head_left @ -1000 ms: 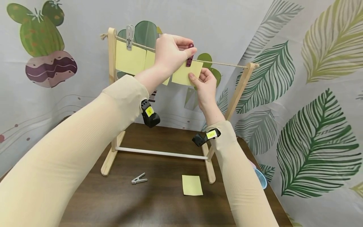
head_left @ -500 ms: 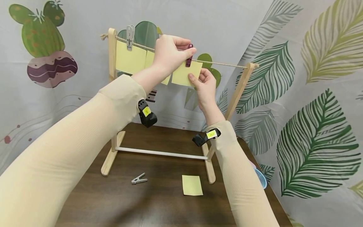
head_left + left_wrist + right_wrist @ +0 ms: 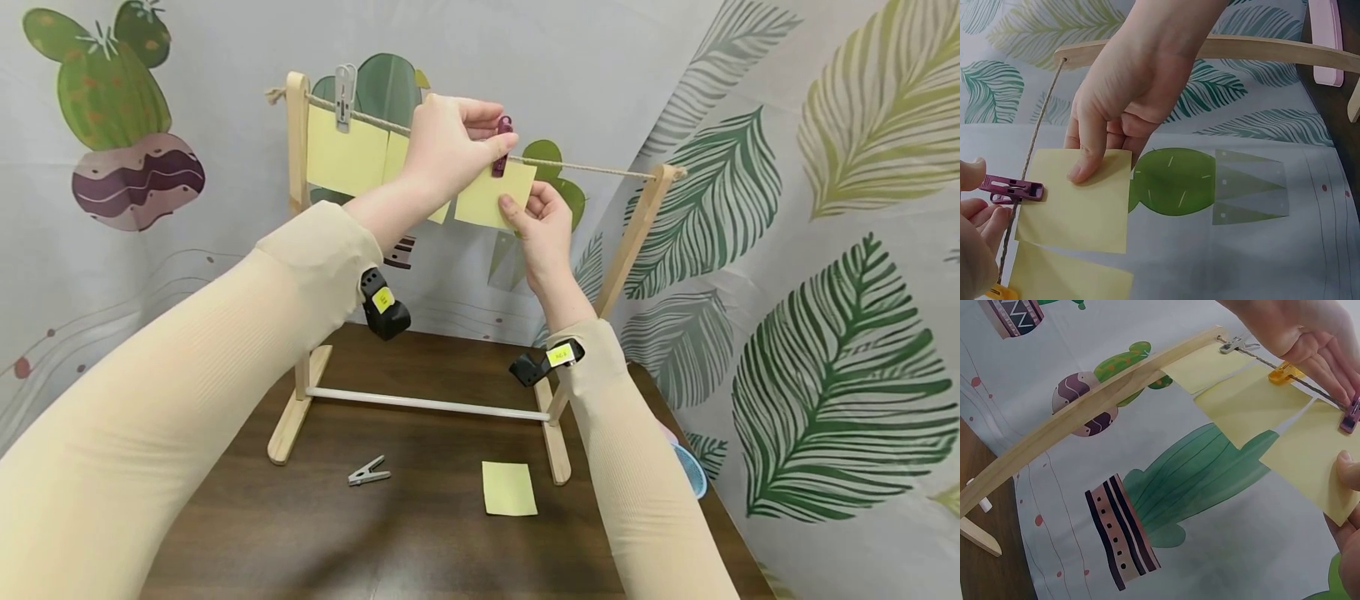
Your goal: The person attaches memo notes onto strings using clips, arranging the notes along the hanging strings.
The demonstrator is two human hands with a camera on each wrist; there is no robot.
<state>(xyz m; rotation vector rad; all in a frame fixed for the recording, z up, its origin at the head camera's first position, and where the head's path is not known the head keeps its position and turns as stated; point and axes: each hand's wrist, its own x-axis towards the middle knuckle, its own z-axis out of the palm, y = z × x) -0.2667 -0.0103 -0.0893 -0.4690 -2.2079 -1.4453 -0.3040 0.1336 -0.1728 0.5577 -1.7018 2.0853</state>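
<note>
"What did the left hand (image 3: 453,142) have?"

"The purple clothespin (image 3: 498,163), pinched between thumb and fingers near its top. The clothespin stood across the rope (image 3: 592,168), its lower end over the top edge of a yellow note (image 3: 480,202)."

"And the right hand (image 3: 547,233)?"

"It gripped that same note near its lower right corner, thumb on the front and fingers behind. So the note was up at the rope, between the two hands."

"Was anything else hanging there?"

"Two more notes, in a row toward the left post. A gray clothespin (image 3: 344,98) held the leftmost note (image 3: 345,158) to the rope. The right wrist view showed an orange clothespin (image 3: 1284,374) on the middle note (image 3: 1254,406), which the left arm partly covered in the head view."

"What held the rope?"

"A wooden stand (image 3: 633,242), with the rope strung between the tops of its two posts and a white rod (image 3: 427,402) joining them low down."

"And on the desk (image 3: 442,550)?"

"A loose gray clothespin (image 3: 368,472) lay on its side toward the left, and a spare yellow note (image 3: 509,489) lay flat to the right of it. Part of a blue basket (image 3: 690,471) showed beyond the right sleeve."
</note>
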